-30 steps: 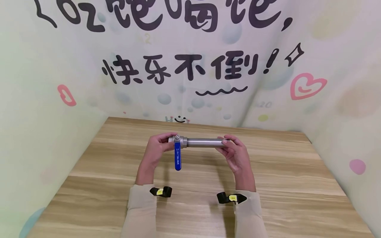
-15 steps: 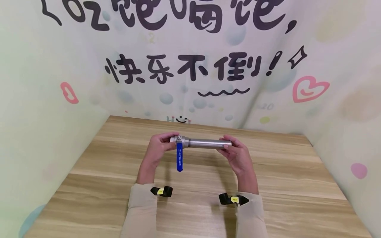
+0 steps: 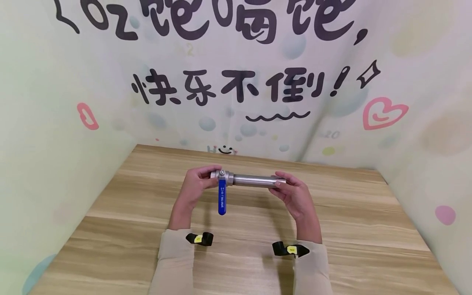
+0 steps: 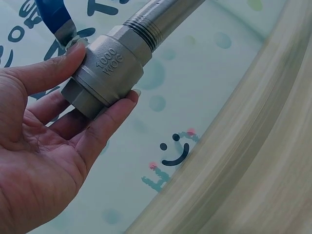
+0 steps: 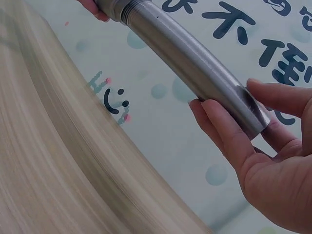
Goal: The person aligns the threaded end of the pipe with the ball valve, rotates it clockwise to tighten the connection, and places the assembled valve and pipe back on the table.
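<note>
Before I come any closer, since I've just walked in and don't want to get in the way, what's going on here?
Someone is holding a ball valve and a pipe, joined end to end, up off the wooden table. The left hand grips the valve, while the right hand holds the pipe near its far end. Some threads show at the joint; I can't tell how tight it is. The blue lever juts out crosswise to the pipe.

Plain beige sleeves (image 3: 175,264), slightly wrinkled; black wrist mounts (image 3: 208,239), each bearing small yellow label (image 3: 198,239), dark print.
</note>
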`<state>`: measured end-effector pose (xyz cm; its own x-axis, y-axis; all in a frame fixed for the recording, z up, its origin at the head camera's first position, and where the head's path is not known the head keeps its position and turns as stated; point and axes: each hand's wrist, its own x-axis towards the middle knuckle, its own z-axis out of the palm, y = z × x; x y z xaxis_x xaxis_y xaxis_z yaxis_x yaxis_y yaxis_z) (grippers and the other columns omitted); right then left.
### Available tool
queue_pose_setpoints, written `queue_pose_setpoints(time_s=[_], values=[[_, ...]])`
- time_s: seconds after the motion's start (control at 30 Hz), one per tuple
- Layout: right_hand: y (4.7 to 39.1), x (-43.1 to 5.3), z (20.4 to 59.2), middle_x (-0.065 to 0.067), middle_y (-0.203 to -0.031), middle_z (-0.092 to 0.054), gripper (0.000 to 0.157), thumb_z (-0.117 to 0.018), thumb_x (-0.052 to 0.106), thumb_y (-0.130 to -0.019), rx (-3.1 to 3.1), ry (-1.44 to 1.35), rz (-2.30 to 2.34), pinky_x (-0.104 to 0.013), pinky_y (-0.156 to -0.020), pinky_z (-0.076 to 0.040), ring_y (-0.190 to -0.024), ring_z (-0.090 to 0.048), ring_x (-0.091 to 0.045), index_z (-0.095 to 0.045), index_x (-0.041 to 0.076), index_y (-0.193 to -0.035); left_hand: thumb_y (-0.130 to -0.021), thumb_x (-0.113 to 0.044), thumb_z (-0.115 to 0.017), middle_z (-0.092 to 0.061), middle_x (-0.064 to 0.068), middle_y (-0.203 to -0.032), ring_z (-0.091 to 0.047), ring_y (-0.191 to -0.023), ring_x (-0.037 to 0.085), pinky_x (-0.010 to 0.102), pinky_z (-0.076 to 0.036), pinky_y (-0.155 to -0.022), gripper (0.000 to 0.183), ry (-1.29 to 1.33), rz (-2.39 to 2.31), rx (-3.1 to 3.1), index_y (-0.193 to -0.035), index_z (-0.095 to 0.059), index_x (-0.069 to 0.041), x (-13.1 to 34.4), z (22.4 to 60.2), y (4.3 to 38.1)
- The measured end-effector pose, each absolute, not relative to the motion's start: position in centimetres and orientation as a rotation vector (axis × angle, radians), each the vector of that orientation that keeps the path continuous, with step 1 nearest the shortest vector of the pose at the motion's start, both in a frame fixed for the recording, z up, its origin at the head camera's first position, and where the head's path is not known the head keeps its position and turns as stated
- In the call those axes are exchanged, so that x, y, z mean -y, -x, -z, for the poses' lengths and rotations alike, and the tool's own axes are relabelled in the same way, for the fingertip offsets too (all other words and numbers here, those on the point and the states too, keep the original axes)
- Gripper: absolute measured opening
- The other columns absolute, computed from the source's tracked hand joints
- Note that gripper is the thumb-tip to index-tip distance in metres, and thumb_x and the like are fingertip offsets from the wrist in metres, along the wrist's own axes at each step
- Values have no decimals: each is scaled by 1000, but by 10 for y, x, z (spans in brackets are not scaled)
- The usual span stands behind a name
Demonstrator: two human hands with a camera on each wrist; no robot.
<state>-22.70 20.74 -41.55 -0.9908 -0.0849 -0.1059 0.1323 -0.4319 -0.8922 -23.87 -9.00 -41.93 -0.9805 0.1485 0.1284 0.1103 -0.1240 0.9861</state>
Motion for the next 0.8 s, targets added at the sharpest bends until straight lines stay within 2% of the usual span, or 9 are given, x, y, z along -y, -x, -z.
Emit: queue_pose_setpoints(time_s=[0.13,0.37,0.53,0.8], values=[[227,-209,416,-12,-113,-63,34,-54,-14,-89,-1611,-31,2532,-36,-84,-57,-94,-68,-21,-72,12,-101,-85,9,-65,-64,24,-111,-66,-86,15,28,-58,-77,36,-303,-2317,-2058,-120,-63,9,90,418,239],[227,-211,414,-12,-101,-62,27,-56,-10,-91,-1632,-37,2492,-35,-82,-57,-86,-71,-23,-71,11,-101,-84,10,-65,-66,21,-110,-66,-87,15,28,-58,-77,36,-309,-2315,-2066,-121,-63,10,90,417,238],[226,-211,412,-13,-102,-61,22,-58,-7,-91,-1647,-67,2476,-35,-82,-57,-86,-71,-27,-69,8,-103,-84,9,-65,-66,21,-109,-66,-88,16,28,-58,-78,36,-322,-2309,-2066,-120,-63,9,90,416,237],[223,-213,410,-12,-106,-60,32,-56,-12,-89,-1669,-43,2439,-33,-85,-56,-89,-72,-28,-71,12,-103,-84,9,-66,-66,19,-109,-66,-88,16,29,-57,-78,36,-324,-2284,-2074,-120,-63,9,89,416,237]])
